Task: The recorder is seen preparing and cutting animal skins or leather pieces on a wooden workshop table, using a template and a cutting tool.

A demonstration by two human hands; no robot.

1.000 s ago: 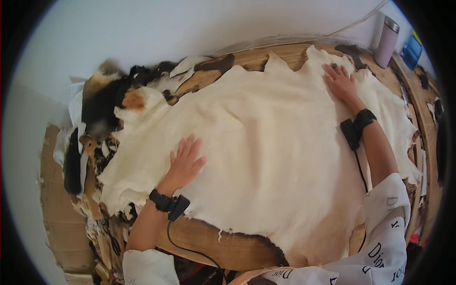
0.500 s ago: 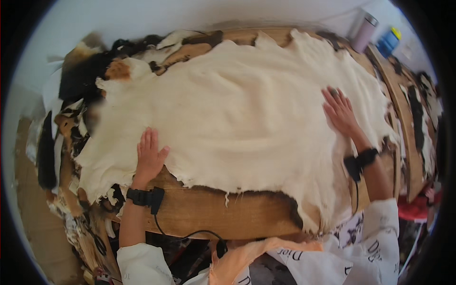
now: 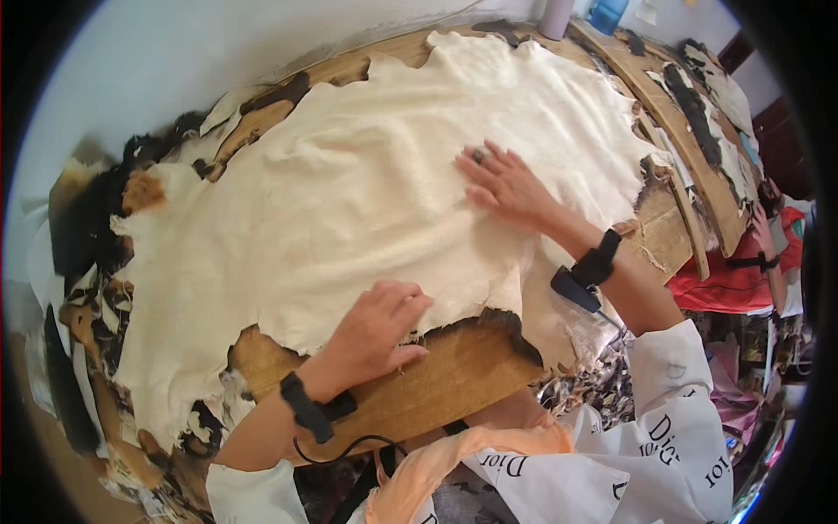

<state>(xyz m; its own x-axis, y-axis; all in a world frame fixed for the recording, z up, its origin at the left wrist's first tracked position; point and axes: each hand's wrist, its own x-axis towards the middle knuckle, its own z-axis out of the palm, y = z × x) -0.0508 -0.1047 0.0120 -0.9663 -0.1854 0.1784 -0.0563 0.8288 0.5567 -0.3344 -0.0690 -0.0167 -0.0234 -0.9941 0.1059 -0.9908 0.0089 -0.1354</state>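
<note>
I report from my remote station. The pale hide [image 3: 349,192] lies spread over the wooden board [image 3: 428,375], bare side up, its ragged outline reaching nearly to the board's far edge; at the near right a flap runs past the front edge. The board appears to serve as a firm backing for so limp a sheet.

My right hand [image 3: 506,188] rests palm down on the hide's right half, fingers extended and slightly apart, pinching nothing that I can see; a flat palm there would, I judge, bear on the sheet without bunching it. My left hand [image 3: 375,323] is at the near edge, fingers curved and close together over the hide, thumb apart above bare wood. Whether it pinches the edge I cannot tell, as the back of the hand hides the contact. Low creases cross the middle (shallow ones, by my reading), suggesting the sheet is not drawn tight.

Dark-furred pelts [image 3: 87,210] lie against the hide's left side. The pink tumbler [image 3: 555,17] and blue container [image 3: 608,13] stand beyond its far right corner, presumably kept clear of the work
</note>
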